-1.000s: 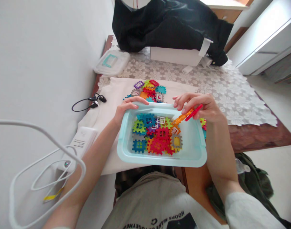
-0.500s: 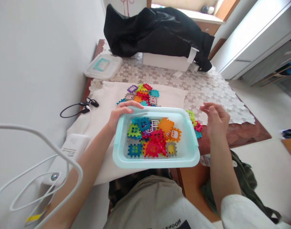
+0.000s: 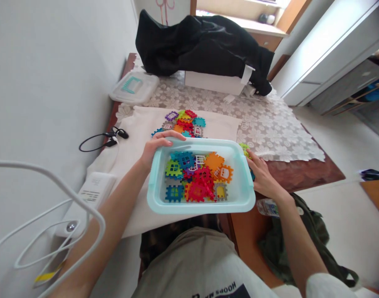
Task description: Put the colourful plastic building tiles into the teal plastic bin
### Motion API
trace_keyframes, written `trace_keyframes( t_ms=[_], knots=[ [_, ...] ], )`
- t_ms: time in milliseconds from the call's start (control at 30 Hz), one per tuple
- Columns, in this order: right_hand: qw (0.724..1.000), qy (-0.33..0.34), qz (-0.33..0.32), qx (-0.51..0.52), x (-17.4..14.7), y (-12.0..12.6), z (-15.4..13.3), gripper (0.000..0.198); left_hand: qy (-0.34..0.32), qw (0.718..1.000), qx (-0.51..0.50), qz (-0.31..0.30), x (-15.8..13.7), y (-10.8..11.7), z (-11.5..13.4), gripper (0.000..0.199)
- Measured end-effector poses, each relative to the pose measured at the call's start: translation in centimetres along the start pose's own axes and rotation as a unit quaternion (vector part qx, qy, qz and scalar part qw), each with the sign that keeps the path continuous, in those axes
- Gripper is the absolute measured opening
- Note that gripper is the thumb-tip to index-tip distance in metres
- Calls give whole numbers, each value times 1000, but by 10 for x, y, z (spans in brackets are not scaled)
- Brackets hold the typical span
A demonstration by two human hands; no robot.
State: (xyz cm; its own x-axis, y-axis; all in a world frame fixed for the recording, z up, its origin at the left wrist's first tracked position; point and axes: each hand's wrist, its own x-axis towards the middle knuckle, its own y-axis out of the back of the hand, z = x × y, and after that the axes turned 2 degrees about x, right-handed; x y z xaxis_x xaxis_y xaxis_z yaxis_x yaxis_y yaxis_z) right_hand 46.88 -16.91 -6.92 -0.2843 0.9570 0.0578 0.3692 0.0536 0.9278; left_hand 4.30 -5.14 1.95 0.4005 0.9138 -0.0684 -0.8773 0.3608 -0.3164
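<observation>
The tray [image 3: 242, 198] your left hand [image 3: 155, 147] grips is smooth, slightly glossy pale blue plastic. The toy tiles [image 3: 197, 178] inside it are bright, hard plastic. The cloth [image 3: 136, 136] under the tray looks matt and soft, the lace cover [image 3: 270, 128] is textured, and the table edge [image 3: 301, 176] is polished wood.

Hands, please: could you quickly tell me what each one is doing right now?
Left hand: closed on the far rim of the pale blue tray.
Right hand: beside the tray's right edge, fingers hidden; grip cannot be told.
</observation>
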Motion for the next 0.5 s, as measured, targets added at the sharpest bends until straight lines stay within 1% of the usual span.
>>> trace_keyframes(
  t_ms=[100, 167, 267, 367, 433, 500],
  knots=[
    [996, 17, 70, -47, 13, 0, 4, 72, -5, 1000, 9, -5, 0, 2, -1, 30],
    [993, 19, 92, -78, 18, 1, 3, 67, -10, 1000, 17, -8, 0, 3, -3, 30],
    [989, 24, 98, -112, 23, 1, -3, 66, -14, 1000, 21, -8, 0, 4, -4, 30],
    [987, 41, 104, -113, 27, 0, -10, 75, -19, 1000, 23, -11, 1, 4, -5, 30],
    [988, 49, 95, -108, 31, -2, -13, 79, -22, 999, 25, -11, 2, 4, -5, 30],
    [989, 56, 80, -109, 36, -3, -14, 79, -23, 999, 28, -11, 2, 4, -5, 29]
  ],
)
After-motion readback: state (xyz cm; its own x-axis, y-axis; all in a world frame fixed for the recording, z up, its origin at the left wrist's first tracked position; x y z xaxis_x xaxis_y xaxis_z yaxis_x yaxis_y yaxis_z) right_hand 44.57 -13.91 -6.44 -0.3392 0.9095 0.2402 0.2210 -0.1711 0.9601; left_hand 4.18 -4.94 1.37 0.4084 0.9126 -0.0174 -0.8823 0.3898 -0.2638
